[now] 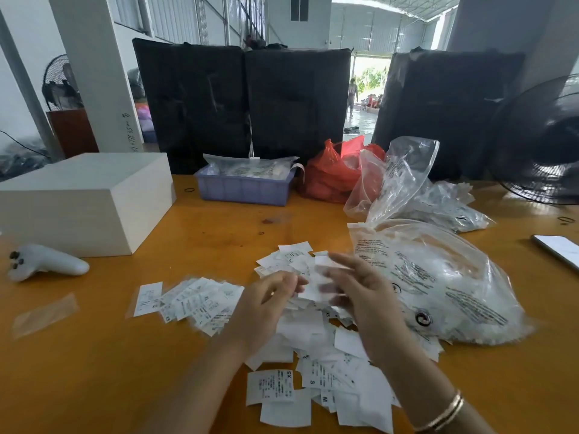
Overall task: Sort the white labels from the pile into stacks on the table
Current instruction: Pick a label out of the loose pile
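White labels (pixel 313 349) (black-printed) on an orange table (pixel 94 371); lilac tray (pixel 244 189), red bag (pixel 329 177).

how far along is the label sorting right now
Early on. Done: one fanned group of labels sits left of the hands. In hand: the left hand and right hand hold blurred labels above the pile. Left: the loose pile remains large, and the clear bag looks full.

We see both hands (pixel 313 296) motion-blurred above the label pile (pixel 316 355); our fan (pixel 545 145) is cut off beside it.
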A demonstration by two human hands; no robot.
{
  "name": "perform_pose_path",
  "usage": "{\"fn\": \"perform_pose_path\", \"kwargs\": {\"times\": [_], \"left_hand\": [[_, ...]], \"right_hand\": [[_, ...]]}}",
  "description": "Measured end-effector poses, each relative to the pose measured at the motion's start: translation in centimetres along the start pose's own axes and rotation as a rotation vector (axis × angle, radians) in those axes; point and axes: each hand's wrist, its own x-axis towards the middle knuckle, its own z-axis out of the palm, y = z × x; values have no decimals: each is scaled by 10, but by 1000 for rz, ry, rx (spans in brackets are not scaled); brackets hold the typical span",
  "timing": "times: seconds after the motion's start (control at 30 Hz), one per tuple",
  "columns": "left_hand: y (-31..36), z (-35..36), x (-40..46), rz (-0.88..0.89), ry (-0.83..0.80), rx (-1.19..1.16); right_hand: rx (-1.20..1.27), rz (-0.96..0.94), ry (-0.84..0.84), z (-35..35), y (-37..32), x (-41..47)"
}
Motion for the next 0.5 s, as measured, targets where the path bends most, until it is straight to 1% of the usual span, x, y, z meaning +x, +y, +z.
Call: {"fn": "perform_pose_path", "kwargs": {"times": [0.03, 0.1, 0.13, 0.2, 0.3, 0.4, 0.5], "left_hand": [[0, 1, 0, -33, -37, -70], [-1, 2, 1, -63, -89, -109], [-1, 2, 2, -67, -89, -95], [-1, 3, 3, -63, -34, -66], [1, 3, 4, -58, 18, -100], [5, 2, 3, -79, 15, -178], [5, 2, 1, -126, -25, -223]], "right_hand": [[29, 38, -21, 5, 3, -3], [57, 69, -29, 10, 11, -6], [71, 79, -36, 11, 15, -6], [94, 97, -49, 14, 18, -7], [128, 105, -43, 13, 19, -5], [118, 115, -17, 12, 19, -5], [120, 130, -11, 10, 21, -5]]}}
